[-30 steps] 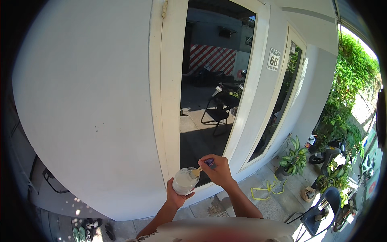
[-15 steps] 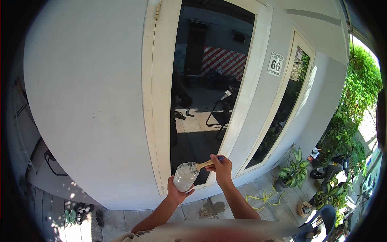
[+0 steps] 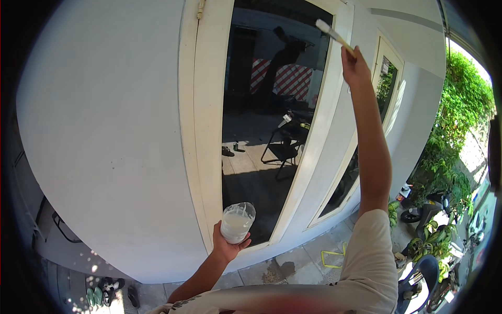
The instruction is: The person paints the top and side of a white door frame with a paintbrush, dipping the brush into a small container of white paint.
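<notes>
In my left hand (image 3: 226, 246) sits a clear plastic tub (image 3: 237, 222) of white paint, its rim smeared with paint. The fingers wrap round its base, low in front of the glass. My right arm is stretched far up, and my right hand (image 3: 356, 65) is closed round the handle of a paintbrush (image 3: 334, 35). White paint coats the bristles, which point up and left beside the upper part of the cream window frame (image 3: 342, 21). Whether the bristles touch the frame I cannot tell. Dark glass (image 3: 272, 136) fills the frame and reflects the raised arm.
A pale grey wall (image 3: 110, 131) stands left of the frame. Farther right is a second narrow cream-framed window (image 3: 384, 94). On the paving lie shoes (image 3: 104, 293) at lower left and yellow strapping (image 3: 332, 259). A dark blue chair (image 3: 426, 277), plants and a motorbike (image 3: 429, 209) stand at right.
My right hand has lifted the paintbrush out of the tub and carried it high up to the right. My left hand still holds the tub, now slightly more upright.
</notes>
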`<state>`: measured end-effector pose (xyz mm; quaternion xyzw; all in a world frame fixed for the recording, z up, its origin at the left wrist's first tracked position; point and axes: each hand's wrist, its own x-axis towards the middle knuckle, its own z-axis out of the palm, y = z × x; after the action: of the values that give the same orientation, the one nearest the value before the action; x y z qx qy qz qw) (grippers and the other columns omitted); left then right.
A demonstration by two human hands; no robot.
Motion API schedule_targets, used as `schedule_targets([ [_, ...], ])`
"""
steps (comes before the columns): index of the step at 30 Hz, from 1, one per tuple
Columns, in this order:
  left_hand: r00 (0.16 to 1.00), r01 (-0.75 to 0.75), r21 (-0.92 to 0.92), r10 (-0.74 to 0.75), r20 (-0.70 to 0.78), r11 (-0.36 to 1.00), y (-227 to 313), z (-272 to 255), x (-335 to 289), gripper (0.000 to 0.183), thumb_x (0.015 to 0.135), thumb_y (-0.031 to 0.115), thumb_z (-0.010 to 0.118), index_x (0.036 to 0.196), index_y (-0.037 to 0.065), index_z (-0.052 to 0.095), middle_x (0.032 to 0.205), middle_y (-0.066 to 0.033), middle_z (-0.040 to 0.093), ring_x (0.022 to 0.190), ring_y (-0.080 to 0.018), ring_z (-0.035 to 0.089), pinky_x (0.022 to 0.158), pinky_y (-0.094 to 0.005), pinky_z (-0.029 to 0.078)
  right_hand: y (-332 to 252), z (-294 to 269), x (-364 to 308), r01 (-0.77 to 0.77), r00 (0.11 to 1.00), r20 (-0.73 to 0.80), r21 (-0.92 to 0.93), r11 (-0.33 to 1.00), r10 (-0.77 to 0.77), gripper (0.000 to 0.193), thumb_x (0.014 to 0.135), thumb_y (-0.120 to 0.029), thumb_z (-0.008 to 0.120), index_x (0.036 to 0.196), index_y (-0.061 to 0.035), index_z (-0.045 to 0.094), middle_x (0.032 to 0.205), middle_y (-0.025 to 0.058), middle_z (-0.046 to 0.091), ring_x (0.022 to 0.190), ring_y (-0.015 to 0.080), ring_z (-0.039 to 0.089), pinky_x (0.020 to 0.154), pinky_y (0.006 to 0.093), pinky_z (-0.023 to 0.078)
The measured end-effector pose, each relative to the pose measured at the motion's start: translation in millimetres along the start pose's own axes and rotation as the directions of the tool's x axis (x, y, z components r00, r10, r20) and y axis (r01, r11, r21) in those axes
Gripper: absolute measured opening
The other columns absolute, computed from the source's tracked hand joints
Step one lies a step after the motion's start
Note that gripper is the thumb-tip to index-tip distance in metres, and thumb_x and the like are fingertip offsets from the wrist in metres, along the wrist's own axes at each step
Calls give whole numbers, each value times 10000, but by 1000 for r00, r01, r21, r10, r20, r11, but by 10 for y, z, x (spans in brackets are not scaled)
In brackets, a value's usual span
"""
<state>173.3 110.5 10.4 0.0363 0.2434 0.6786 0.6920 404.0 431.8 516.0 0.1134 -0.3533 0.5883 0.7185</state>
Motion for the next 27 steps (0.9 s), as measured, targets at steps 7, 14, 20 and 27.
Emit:
schedule_targets([
  [7,999,2,-35,-3,-42,999,161,-101,69,614,887,600,382,1254,139,557,1115,-141,626,944,-350,620,824,-517,511,-206,1248,1580,319,938,191,-145,937,-290,220,929,-158,638,992,47,590,937,186,644,862,291,661,791,397,602],
  [14,996,-47,-79,41,-75,996,202,-73,222,601,876,592,390,1235,146,571,1112,-133,626,935,-346,618,816,-512,515,-67,1611,1958,445,893,211,-269,854,-398,178,875,-76,700,868,27,554,755,142,588,630,241,607,669,369,638],
  [20,995,-77,-85,71,-70,993,187,10,415,600,877,589,383,1235,145,568,1124,-136,618,946,-348,611,827,-511,509,-15,1652,2211,488,868,288,-341,803,-405,214,859,-88,724,908,48,566,783,159,608,635,251,624,658,374,632],
  [27,996,-73,-93,69,-52,993,117,41,573,590,880,581,377,1231,150,573,1116,-131,625,952,-349,611,836,-511,504,-574,1504,2356,617,777,324,-564,549,-540,235,845,-160,742,791,31,617,726,158,641,647,302,649,568,398,560],
])
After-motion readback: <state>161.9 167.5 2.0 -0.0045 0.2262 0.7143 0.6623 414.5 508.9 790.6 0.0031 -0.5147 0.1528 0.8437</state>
